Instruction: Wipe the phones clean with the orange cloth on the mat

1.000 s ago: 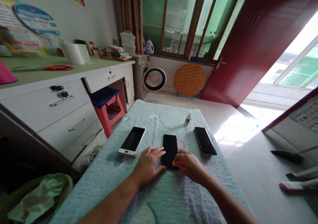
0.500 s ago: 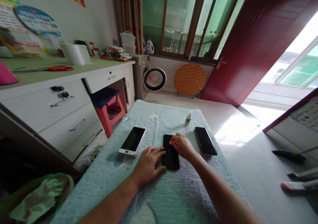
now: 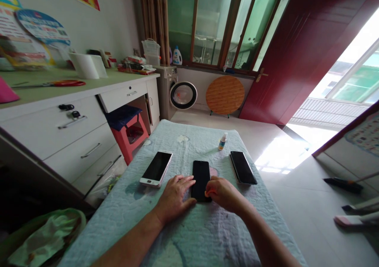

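A black smartphone point(image 3: 201, 176) lies screen up on the light blue quilted cloth. My left hand point(image 3: 176, 196) rests flat with fingers spread, its fingertips and thumb touching the phone's left edge. My right hand point(image 3: 223, 192) is closed around a small orange cloth point(image 3: 209, 193), pressed on the phone's lower right part. Most of that cloth is hidden by the fingers. To the left lies a white phone point(image 3: 156, 167) with a dark screen, on top of something pale. On the right, another black phone point(image 3: 243, 167) sits on a lighter one. A small spray bottle point(image 3: 222, 141) stands upright beyond them.
The quilted cloth point(image 3: 183, 235) covers the low table. At left are white drawers point(image 3: 79, 144) and a red stool point(image 3: 130, 136). A basket point(image 3: 81, 219) stands at lower left. Behind are a washing machine with its door point(image 3: 183, 95) open and a round wooden tabletop point(image 3: 225, 95).
My right hand has moved down the phone with the orange cloth, from the upper right to the lower right of the screen. My left hand stays at the left edge.
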Demonstrator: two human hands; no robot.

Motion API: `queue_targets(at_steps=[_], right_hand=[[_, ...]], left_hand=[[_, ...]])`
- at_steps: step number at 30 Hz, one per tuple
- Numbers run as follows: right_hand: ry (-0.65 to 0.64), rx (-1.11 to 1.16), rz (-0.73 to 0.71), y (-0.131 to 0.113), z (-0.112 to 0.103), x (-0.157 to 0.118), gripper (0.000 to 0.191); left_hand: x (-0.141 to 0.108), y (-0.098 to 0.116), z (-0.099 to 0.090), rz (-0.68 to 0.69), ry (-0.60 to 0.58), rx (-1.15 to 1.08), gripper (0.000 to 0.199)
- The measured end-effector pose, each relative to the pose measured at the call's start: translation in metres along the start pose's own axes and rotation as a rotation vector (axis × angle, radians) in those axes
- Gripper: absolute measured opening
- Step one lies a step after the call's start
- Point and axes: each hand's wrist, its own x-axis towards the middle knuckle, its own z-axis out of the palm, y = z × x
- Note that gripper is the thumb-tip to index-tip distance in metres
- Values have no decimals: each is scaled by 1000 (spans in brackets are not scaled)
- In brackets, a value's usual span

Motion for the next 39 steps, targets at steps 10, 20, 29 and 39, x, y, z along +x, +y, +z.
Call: queue_targets(at_steps=[10, 20, 29, 39], right_hand=[[228, 25, 170, 17, 3, -1, 13], [240, 599, 460, 17, 17, 5, 21], [347, 903, 470, 5, 12, 5, 36], [404, 1001, 410, 11, 23, 13, 47]], left_hand=[[1, -1, 0, 2, 8, 1, 51], [0, 2, 1, 34, 34, 2, 48], [1, 8, 3, 46, 49, 56, 69], [2, 18, 0, 18, 64, 96, 50]])
